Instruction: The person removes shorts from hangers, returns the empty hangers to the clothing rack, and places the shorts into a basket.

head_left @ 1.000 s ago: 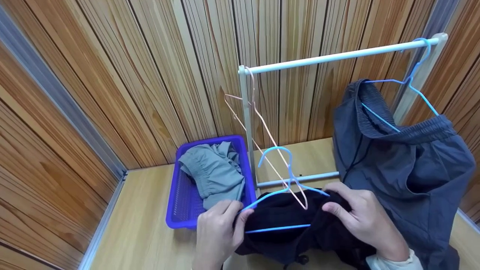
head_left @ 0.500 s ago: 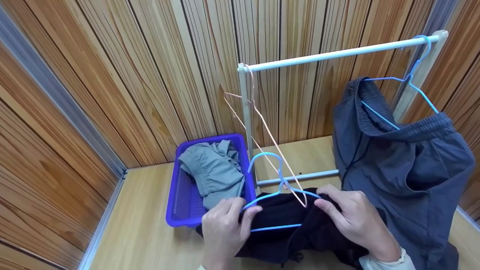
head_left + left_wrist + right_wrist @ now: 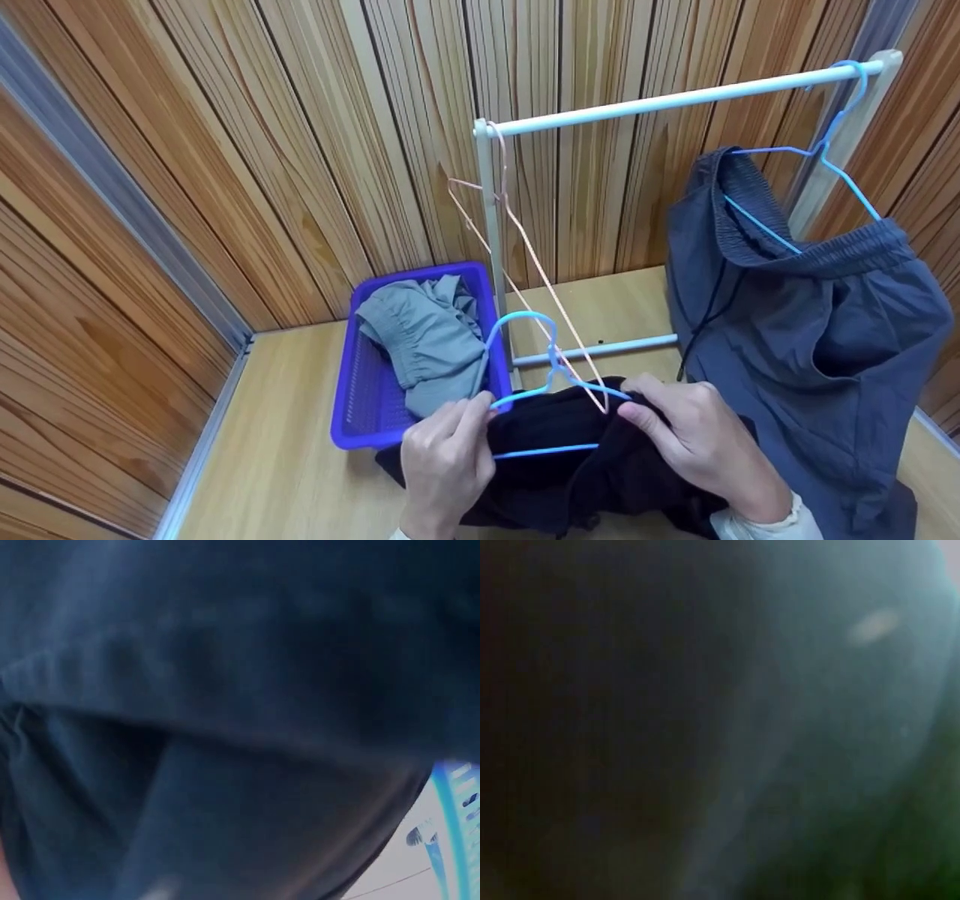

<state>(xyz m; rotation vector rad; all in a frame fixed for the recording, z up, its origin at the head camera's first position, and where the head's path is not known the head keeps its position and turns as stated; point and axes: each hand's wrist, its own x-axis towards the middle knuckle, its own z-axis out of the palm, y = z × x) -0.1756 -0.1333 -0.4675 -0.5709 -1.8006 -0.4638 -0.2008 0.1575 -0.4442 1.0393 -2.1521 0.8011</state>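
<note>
Both left hand (image 3: 448,459) and right hand (image 3: 694,439), I see remotely, curl closed on the black garment (image 3: 536,484) and blue hanger (image 3: 546,451).

A pale, wood-grained worktop (image 3: 255,420) spreads below the left fingers (image 3: 466,412) and right fingers (image 3: 651,391); a purple basket (image 3: 343,390) stands on it, beyond the left fingers and leftward; a white rack (image 3: 675,100) stands beyond both, its lower bar (image 3: 637,346) behind the gap between them; a dark speck (image 3: 600,343) shows just past that bar.
</note>
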